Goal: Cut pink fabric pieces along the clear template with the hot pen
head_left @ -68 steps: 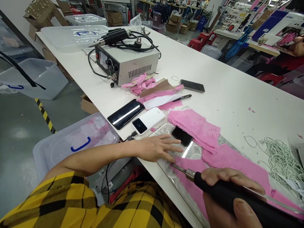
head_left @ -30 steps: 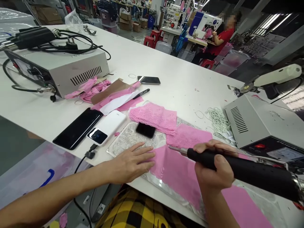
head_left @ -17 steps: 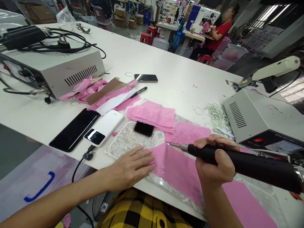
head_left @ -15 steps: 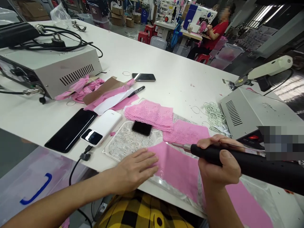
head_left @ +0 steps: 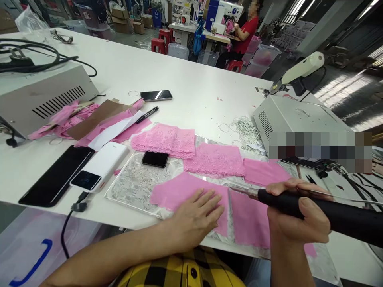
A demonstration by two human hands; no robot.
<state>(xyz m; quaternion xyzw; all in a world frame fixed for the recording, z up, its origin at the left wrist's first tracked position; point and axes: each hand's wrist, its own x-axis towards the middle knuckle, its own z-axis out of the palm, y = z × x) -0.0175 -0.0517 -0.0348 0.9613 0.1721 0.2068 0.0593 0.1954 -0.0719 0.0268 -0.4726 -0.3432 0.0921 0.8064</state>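
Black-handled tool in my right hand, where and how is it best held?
Likely by its thick black handle, coming from the right, where your right hand wraps around it. The handle is long and wide enough for a full grasp, while the slim metal tip points left.

- "JUKI": blue-and-white metal sewing machine [head_left: 227, 9], just past 12 o'clock.
- White triangle sign [head_left: 156, 12]: tall blue bin [head_left: 156, 20], between 11 and 12.
- White oblong power bank [head_left: 103, 161], 9 o'clock: display [head_left: 86, 180] digits unreadable.

Garment sewing workshop
Sewing machines [head_left: 220, 18] stand at the back (a person in red [head_left: 249, 32] sits at one), near red stools [head_left: 158, 46]; pink lace [head_left: 163, 138] lies on a marbled board [head_left: 128, 185] atop a white table [head_left: 185, 85].
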